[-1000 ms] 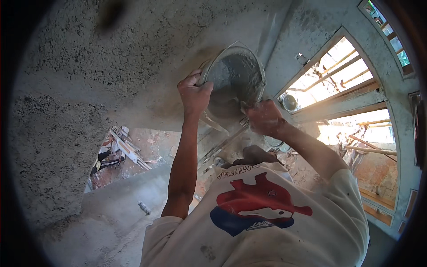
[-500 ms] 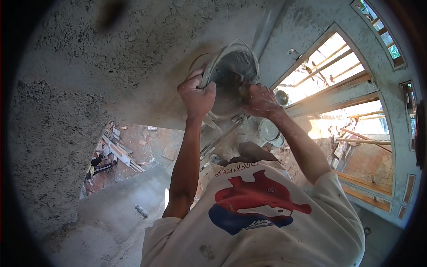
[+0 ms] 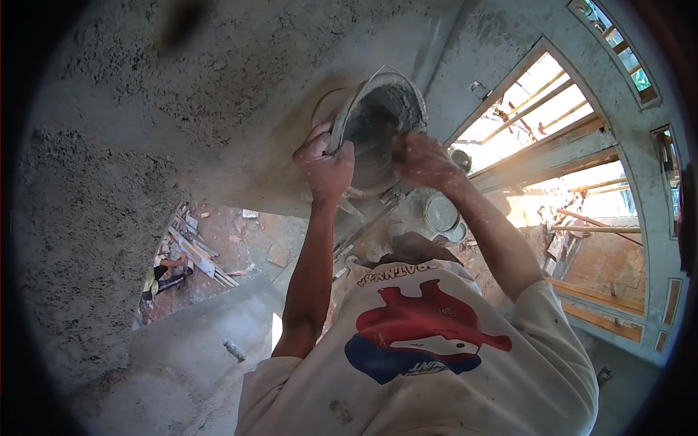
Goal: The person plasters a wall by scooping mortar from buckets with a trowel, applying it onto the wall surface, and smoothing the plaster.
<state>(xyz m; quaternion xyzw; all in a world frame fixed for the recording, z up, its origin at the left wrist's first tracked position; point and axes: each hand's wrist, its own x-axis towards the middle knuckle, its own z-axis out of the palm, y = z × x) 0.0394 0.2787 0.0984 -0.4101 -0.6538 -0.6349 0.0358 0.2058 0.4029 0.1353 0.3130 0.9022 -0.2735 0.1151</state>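
A round grey bucket [image 3: 352, 104], crusted with cement, is held tilted against the plastered wall with its mouth facing me. Wet-looking grey mortar [image 3: 372, 134] coats its inside. My left hand [image 3: 325, 166] is closed on the bucket's left rim, thumb over the edge. At the right side of the mouth, my right hand [image 3: 429, 161] is curled into a closed grip. Motion blurs its fingers, and whatever they hold inside the bucket cannot be made out.
Rough and smooth grey plaster covers the wall [image 3: 102, 196] at left. Below, another person [image 3: 167, 272] is beside stacked boards [image 3: 193, 251] on the rubble floor. Round containers [image 3: 441, 212] stand below my right arm. Wooden window frames [image 3: 567, 163] line the right.
My right hand has shifted slightly within the bucket's mouth. The bucket and my left hand stay nearly in place. At lower left, the other person has come further into view.
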